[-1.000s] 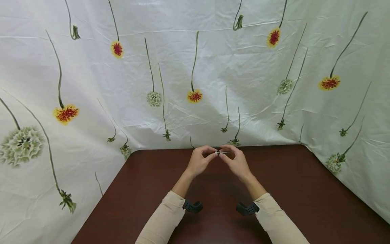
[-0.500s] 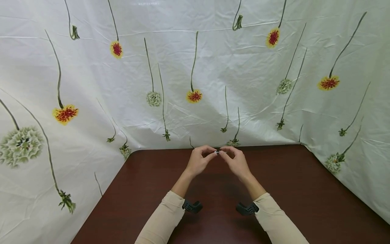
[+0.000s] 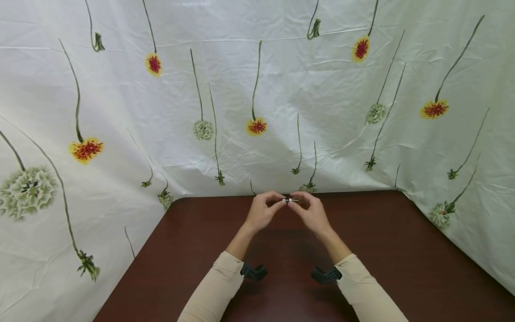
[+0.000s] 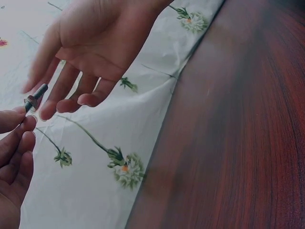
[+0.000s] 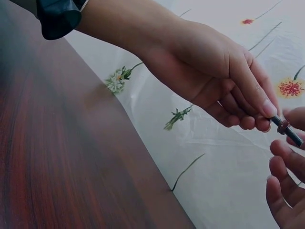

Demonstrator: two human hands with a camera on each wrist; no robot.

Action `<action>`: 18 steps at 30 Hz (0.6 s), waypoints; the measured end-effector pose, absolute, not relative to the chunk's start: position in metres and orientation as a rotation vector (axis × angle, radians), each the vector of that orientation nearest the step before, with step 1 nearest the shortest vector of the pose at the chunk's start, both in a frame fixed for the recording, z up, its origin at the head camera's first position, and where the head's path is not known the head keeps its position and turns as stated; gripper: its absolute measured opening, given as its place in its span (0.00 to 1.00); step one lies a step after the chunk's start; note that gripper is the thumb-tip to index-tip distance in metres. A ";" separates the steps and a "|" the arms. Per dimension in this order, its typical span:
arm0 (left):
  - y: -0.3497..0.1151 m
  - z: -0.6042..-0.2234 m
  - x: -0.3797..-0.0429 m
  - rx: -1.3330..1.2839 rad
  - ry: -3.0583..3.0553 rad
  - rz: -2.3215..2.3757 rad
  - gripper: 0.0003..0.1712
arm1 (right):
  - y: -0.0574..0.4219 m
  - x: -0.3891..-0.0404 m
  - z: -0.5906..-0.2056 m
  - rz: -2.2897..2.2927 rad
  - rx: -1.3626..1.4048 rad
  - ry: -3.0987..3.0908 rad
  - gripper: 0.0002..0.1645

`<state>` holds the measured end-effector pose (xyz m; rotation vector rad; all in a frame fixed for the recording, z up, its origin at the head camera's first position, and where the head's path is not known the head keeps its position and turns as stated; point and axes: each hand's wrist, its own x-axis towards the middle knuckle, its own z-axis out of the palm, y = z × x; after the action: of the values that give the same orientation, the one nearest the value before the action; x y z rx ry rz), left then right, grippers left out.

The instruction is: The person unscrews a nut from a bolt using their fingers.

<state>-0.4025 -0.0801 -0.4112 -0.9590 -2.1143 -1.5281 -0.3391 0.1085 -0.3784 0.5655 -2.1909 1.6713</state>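
My left hand (image 3: 263, 212) pinches one end of a small threaded bolt (image 5: 295, 139) between thumb and fingertips. Partway along the shaft sits a metal nut (image 4: 31, 101), with thread showing on both sides of it. My right hand (image 3: 310, 213) meets it from the other side, thumb and forefinger on either side of the nut and free thread. Its other fingers curve loosely in the left wrist view, where its thumb is blurred. The bolt lies roughly level, above the far edge of the table. The left fingertips hide its gripped end.
A dark red-brown table (image 3: 201, 250) lies under both forearms. Behind it and along its sides hangs a white cloth (image 3: 225, 98) printed with flowers and dandelions. Dark bands with protruding mounts (image 3: 253, 272) are worn at both wrists, over beige sleeves (image 3: 219, 286).
Both hands keep their place. The right thumb and forefinger shift slightly at the nut: the thread between them shows, is covered half a second ago, and shows again now.
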 end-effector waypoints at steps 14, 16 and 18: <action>-0.080 -0.410 -0.402 -0.960 -2.127 -1.512 0.07 | 0.115 -0.368 -0.405 1.672 0.591 -2.177 0.20; -0.080 -0.410 -0.401 -0.956 -2.132 -1.499 0.07 | 0.115 -0.371 -0.409 1.668 0.573 -2.192 0.22; -0.080 -0.410 -0.401 -0.961 -2.128 -1.495 0.07 | 0.115 -0.372 -0.410 1.670 0.552 -2.198 0.19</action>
<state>-0.4005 -0.0796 -0.4101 -0.9610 -2.1281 -1.4955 -0.3724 0.1155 -0.4104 0.5516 -2.1977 1.6698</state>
